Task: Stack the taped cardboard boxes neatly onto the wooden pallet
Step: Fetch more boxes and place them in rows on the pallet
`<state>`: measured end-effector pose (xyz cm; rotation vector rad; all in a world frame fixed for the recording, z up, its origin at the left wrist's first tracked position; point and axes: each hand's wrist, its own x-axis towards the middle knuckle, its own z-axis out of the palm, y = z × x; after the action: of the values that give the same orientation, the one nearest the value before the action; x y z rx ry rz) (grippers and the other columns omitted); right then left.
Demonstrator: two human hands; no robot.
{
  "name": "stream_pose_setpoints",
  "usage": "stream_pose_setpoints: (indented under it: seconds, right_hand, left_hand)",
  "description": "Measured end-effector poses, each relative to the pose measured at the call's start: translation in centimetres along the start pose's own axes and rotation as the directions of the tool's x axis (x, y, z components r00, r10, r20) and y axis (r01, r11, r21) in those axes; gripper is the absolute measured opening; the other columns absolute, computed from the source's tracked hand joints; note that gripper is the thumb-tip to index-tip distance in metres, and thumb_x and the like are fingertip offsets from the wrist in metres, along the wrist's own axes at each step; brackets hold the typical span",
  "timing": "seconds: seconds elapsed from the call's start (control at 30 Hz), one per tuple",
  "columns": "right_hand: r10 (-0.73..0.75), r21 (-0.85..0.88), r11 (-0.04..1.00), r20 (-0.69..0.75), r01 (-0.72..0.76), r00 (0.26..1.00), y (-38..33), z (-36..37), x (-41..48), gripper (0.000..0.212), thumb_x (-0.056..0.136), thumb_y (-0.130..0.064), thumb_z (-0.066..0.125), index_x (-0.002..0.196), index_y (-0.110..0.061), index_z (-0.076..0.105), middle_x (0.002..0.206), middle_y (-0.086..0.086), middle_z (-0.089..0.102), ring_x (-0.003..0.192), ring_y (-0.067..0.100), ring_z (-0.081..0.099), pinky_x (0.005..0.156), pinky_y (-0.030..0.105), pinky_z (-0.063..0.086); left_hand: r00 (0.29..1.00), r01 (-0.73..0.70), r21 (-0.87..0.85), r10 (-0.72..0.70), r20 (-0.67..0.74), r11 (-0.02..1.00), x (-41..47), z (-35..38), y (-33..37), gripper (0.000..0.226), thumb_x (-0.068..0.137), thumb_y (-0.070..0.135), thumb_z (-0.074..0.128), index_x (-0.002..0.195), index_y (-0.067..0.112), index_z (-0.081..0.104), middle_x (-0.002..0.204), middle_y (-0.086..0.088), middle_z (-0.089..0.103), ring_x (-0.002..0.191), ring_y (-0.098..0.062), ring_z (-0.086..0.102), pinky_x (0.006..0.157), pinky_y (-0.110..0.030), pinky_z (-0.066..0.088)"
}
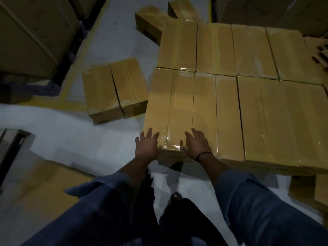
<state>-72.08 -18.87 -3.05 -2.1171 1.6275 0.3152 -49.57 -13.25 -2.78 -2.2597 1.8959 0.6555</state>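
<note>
Resting on the near-left box (170,107) of the top layer: both hands. Left hand (147,147) sits at the box's near left corner, fingers straight and spread over the top edge. Its grip is wide, with nothing clasped. Right hand (196,146) lies flat at the near right corner, across the gap to the neighbouring box (205,107). Its fingers are spread, so this grip is wide too. Black band (204,154) on the right wrist. Blue sleeves (106,201) end short of the wrists.

Stack: taped boxes packed edge to edge in a near row and a far row (230,48), with glossy tape along the seams. The pallet is hidden under the stack, so I cannot tell what carries it.

Floor (71,139): pale grey, with a yellow line (67,89) at left. Two taped boxes (115,93) lie side by side on the floor, just left of the stack and apart from it. More boxes (149,27) lie beyond the stack's far left corner. Large cartons (32,32) at upper left. Light is dim and the frame edges are blurred.
</note>
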Motion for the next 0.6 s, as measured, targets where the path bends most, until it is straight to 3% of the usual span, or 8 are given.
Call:
stream_pose_setpoints:
  seconds: [0.3,0.6]
  right_hand:
    - [-0.126,0.082,0.987,-0.100,0.135,0.987,-6.2,-5.4,-9.1,0.064,0.098,-0.044,0.057,0.156,-0.025,0.035,0.166,0.005,0.024,0.149,0.030,0.019,0.119,0.044,0.030]
    - [-0.298,0.000,0.955,-0.020,0.298,0.954,-11.6,-2.9,-15.0,0.060,0.098,-0.043,0.057,0.152,-0.020,0.041,0.160,0.006,0.035,0.144,0.030,0.028,0.117,0.036,0.027]
  left_hand:
    - [0.989,0.024,-0.094,-0.037,-0.143,0.995,-11.5,-5.5,-0.3,0.062,0.098,0.053,0.059,0.153,0.032,0.043,0.168,-0.005,0.029,0.148,-0.037,0.034,0.118,-0.054,0.030]
    - [0.966,0.158,-0.206,-0.195,-0.172,0.966,-21.3,-4.2,-5.9,0.061,0.097,0.056,0.057,0.152,0.033,0.046,0.165,-0.001,0.036,0.144,-0.031,0.042,0.117,-0.053,0.035]
